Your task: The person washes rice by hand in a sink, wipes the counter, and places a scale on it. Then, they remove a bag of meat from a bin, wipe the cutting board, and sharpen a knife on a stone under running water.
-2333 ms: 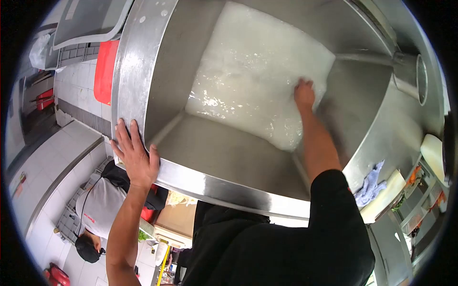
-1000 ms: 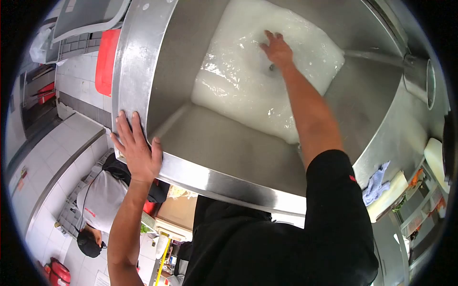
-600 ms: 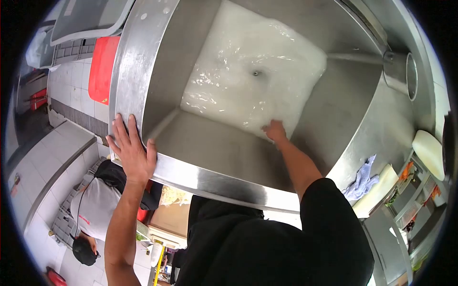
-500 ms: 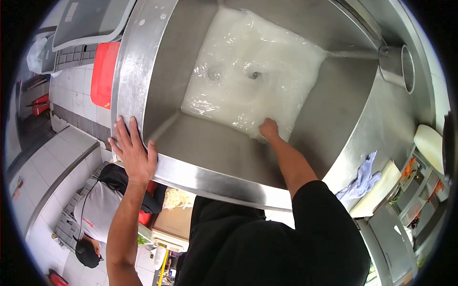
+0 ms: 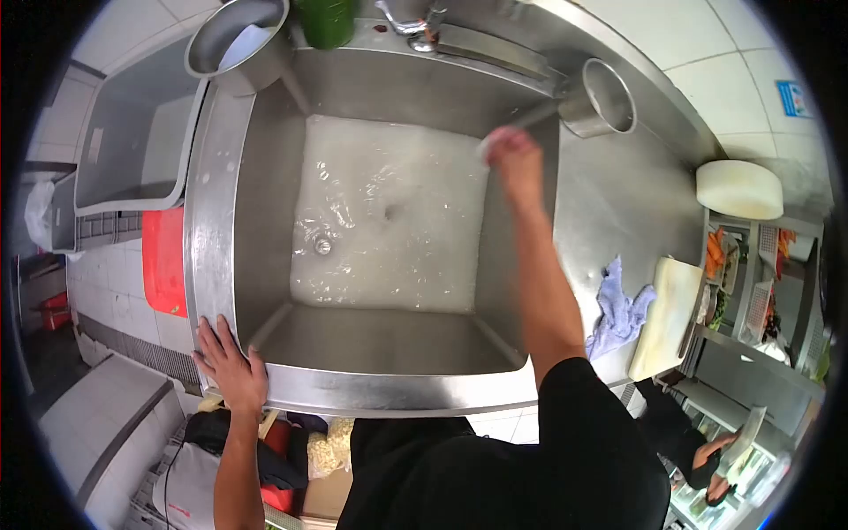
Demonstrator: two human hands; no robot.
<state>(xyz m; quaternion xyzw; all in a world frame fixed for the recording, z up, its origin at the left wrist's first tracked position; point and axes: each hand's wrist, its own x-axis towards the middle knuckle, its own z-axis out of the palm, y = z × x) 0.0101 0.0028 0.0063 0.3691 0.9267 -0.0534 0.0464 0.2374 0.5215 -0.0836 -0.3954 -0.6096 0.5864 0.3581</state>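
The left hand (image 5: 234,369) lies on the near left corner of the sink (image 5: 371,386), its palm down on the metal rim and its grip open, with the fingers spread. The right hand (image 5: 517,159) is raised over the right side of the sink, near the far right corner and above the water. It is blurred; something pale shows at its fingertips, but whether the grip is open or closed on it I cannot tell.

Cloudy, whitish water (image 5: 415,265) covers the bottom of the sink. A small swirl (image 5: 389,211) dimples its surface near the middle, and a round, shiny spot (image 5: 322,246) shows to the left of that, nearer the person.

Behind the sink stand a tap (image 5: 424,37) and a green container (image 5: 327,22). A metal pot (image 5: 238,78) with something white inside is at the far left corner, and a metal cup (image 5: 583,110) at the far right one. On the bench (image 5: 627,194) to the right, a bluish cloth (image 5: 618,309) lies just beside a pale board (image 5: 667,318); a thick round block (image 5: 740,190) is farther back. A grey tub (image 5: 137,132) is left of the sink.
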